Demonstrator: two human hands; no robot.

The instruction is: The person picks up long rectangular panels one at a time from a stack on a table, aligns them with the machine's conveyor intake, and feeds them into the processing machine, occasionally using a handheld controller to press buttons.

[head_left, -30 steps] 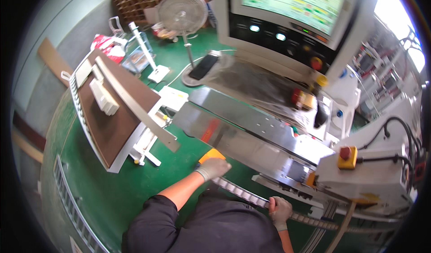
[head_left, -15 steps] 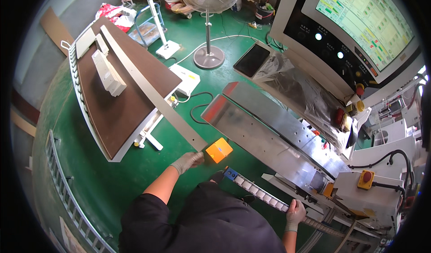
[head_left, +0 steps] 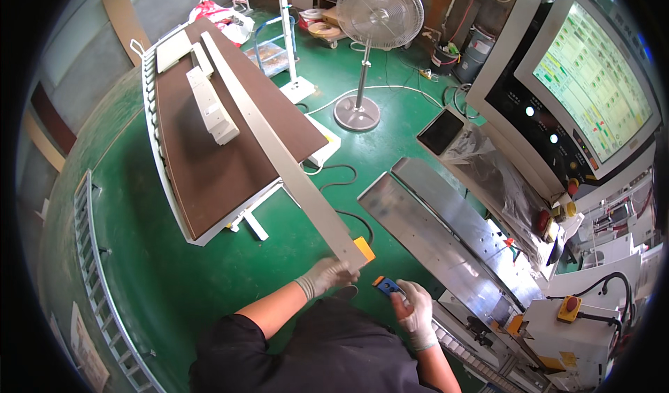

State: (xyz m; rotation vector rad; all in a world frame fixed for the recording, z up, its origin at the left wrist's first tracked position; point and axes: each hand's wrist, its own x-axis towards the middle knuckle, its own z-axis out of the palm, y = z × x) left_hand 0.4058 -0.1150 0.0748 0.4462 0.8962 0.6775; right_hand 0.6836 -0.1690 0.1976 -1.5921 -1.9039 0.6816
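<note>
A long pale-grey board [head_left: 279, 152] lies slantwise across the brown-topped table [head_left: 261, 191], its near end sticking out past the table edge. My gloved left hand [head_left: 326, 276] is at that near end, fingers closed at its edge. A narrow roller rail [head_left: 456, 344] with a blue end cap [head_left: 387, 286] runs beside the metal machine bed at my right. My gloved right hand [head_left: 417, 316] grips this rail just behind the cap, covering part of it. Mostly hidden under the board's end is an orange block [head_left: 364, 249].
White box-shaped pieces [head_left: 212, 111] rest on the table. A standing fan [head_left: 359, 111] and a blue trolley [head_left: 272, 55] are beyond it. At right stand the metal machine bed [head_left: 432, 229], a lit screen [head_left: 592, 79] and a red stop button [head_left: 571, 304]. A metal ladder [head_left: 94, 253] lies at left.
My right hand has moved along the rail up to its blue end. The board's near end, with my left hand, has come over the orange block. The view has shifted.
</note>
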